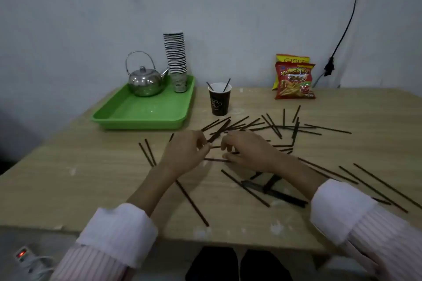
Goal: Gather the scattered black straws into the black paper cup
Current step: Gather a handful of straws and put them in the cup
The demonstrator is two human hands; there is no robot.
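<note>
A black paper cup [219, 102] stands upright at the back middle of the wooden table [91, 180], with two black straws poking out of it. Several black straws [271, 126] lie scattered across the table, in front of the cup and out to the right. My left hand [185, 153] pinches a small bunch of straws [218, 132] that points up and away towards the cup. Close beside it, my right hand [249, 151] rests on the table with its fingers curled onto a straw [217, 160] lying flat.
A green tray [141, 113] at the back left carries a steel kettle [145, 81] and a tall stack of paper cups [175, 57]. Two snack bags [294, 80] lean on the wall at the back right. A black cable [347, 23] hangs there.
</note>
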